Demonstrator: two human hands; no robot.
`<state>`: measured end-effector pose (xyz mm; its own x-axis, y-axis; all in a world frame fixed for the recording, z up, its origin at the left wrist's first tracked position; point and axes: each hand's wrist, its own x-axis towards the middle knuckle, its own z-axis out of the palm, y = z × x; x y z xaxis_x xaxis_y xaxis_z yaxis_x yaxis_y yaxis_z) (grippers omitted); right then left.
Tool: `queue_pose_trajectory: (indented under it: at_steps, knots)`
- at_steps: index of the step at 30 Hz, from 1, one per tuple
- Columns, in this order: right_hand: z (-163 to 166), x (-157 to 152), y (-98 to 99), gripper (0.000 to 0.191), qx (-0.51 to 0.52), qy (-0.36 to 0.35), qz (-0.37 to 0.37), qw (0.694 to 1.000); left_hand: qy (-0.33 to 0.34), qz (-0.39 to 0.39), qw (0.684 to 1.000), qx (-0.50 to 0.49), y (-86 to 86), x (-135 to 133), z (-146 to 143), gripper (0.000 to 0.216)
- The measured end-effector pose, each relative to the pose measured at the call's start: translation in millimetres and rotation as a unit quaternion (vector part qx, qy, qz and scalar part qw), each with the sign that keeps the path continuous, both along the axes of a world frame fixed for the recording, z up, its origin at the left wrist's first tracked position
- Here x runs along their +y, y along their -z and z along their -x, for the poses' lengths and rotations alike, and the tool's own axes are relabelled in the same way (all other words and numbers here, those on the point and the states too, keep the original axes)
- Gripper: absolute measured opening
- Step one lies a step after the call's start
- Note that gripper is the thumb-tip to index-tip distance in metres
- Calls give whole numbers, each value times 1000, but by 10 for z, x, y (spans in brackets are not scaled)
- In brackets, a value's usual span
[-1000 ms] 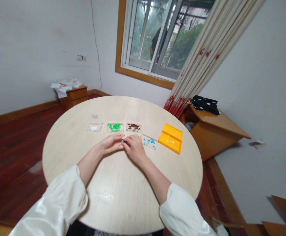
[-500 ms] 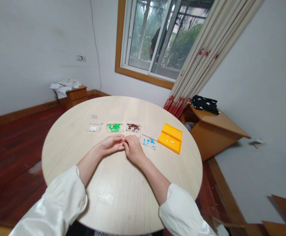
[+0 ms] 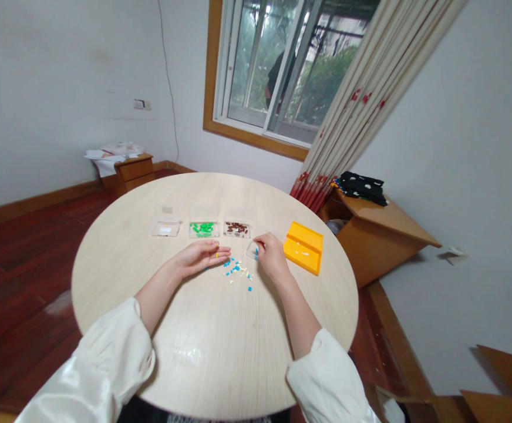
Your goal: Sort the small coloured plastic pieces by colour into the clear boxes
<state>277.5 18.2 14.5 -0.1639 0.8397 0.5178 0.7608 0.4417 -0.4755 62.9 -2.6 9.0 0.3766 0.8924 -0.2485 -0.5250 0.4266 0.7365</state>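
Palm up over the middle of the table, my left hand (image 3: pixel 198 257) has its fingers stretched out and carries a small yellow piece (image 3: pixel 216 255) on them. My right hand (image 3: pixel 272 254) is at the clear box of blue pieces (image 3: pixel 251 251), largely covering it. Its fingers are pinched together, and what is between them is too small to make out. Between the hands, small blue and pale yellow pieces (image 3: pixel 237 268) lie scattered on the table, with one blue piece (image 3: pixel 249 289) closer to me.
On the round table (image 3: pixel 203 352) stand a clear box of green pieces (image 3: pixel 204 230), one of brown pieces (image 3: pixel 237 229) and another with a white label (image 3: pixel 166 228). An open yellow case (image 3: pixel 303 249) with a few white bits lies to the right.
My right hand has come away from the left and moved right to the box of blue pieces. The scattered pieces between the hands now show. My left hand stays nearly in place.
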Motion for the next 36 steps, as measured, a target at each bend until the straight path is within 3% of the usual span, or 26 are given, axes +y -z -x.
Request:
queue_pose_trajectory:
  at_steps: [8, 12, 17, 21, 24, 27, 29, 32, 34, 36]
  knots:
    - [-17, -7, 24, 25, -60, 38, 32, 997, -5, 22, 1000, -17, -1, 29, 15, 11]
    - [15, -41, 22, 21, -74, 36, 12, 997, -58, 56, 996, -32, -30, 63, 35, 15]
    - [155, -122, 19, 20, -69, -69, 9, 995, -182, 80, 976, -93, -45, 139, 133, 26]
    - [258, -195, 45, 16, -108, -165, 53, 979, -187, 69, 974, -109, -29, 166, 200, 26]
    - [291, -218, 67, 12, -130, -181, 74, 972, -152, 37, 986, -63, -10, 160, 197, 23]
    - [304, -229, 71, 9, -139, -176, 90, 970, -156, -41, 983, 87, 26, 144, 140, 19]
    - [312, -238, 58, 9, -139, -175, 91, 970, -179, -125, 944, 249, 58, 127, 86, 13]
    - [308, -246, 17, 9, -126, -161, 80, 976, -161, -262, 834, 458, 101, 91, 24, 3]
    - [277, -232, -19, 11, -100, -137, 73, 983, -131, -330, 777, 520, 123, 67, 13, 5]
    - [216, -198, -54, 13, -67, -107, 70, 990, -107, -369, 745, 545, 143, 52, 23, 11]
